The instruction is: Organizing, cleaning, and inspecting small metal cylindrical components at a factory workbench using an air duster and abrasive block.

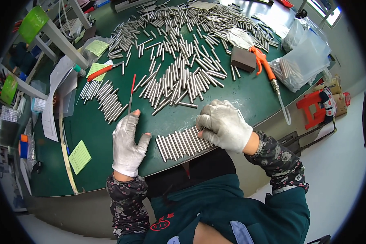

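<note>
A neat row of short steel pins (179, 145) lies side by side near the table's front edge. My right hand (225, 125), in a white glove with bare fingertips, covers the row's right end. Its fingers are curled down and the thumb presses against the pins there; the palm side is hidden. Left of the row rests my left hand (128, 142), gloved alike, with thumb and fingers apart and no pin visible in it. Just beyond its fingertips is a thin tool with a red handle (133, 83), its shaft reaching toward the hand.
A big loose pile of pins (183, 77) spreads over the green table (105, 162). Smaller pins (110, 103) lie grouped at left by an orange-handled knife (99, 74). At right are a brown block (243, 59), an orange air gun (264, 65) with hose, and plastic bags (303, 65).
</note>
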The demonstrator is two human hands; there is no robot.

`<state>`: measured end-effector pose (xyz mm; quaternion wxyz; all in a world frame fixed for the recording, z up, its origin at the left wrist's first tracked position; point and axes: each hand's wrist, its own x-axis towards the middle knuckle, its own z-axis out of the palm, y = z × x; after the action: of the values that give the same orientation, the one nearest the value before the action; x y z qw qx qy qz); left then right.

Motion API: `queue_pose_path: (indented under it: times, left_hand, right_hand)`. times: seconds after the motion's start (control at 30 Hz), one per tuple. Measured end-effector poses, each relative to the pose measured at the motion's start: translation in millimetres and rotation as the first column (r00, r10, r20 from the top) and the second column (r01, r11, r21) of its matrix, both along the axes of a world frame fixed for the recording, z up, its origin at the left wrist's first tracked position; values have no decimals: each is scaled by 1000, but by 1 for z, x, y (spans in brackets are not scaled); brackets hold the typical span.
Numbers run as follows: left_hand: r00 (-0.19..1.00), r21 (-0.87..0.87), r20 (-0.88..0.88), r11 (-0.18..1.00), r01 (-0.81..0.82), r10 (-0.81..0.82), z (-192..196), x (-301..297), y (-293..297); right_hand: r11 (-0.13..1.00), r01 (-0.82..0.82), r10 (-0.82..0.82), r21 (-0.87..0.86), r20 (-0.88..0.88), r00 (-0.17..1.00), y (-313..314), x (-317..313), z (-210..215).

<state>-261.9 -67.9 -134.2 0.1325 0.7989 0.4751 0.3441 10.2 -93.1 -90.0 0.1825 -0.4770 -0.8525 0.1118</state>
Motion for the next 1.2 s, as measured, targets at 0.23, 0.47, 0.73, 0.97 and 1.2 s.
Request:
queue_pose_path:
  times: [0.23,0.47,0.73,0.97,1.2]
  left_hand:
    - [1000,-38,-5,999,11,-11,2,1,-1]
    - [999,15,-1,999,35,-35,1,1,0]
    - [914,15,-245,941,338,-324,20,44,-7]
    - [863,-42,-384,940,339,-329,16,76,-24]
    - [895,-21,-315,945,325,-315,17,80,-32]
  right_hand:
    - [995,-2,-2,103,38,999,-2,3,2]
    - [950,294,-297,-106,-18,955,-76,98,15]
    - [807,574,-583,138,37,811,-100,105,5]
    - [920,331,-349,212,53,936,-69,84,-12]
    - [923,344,-356,170,45,933,-63,79,-28]
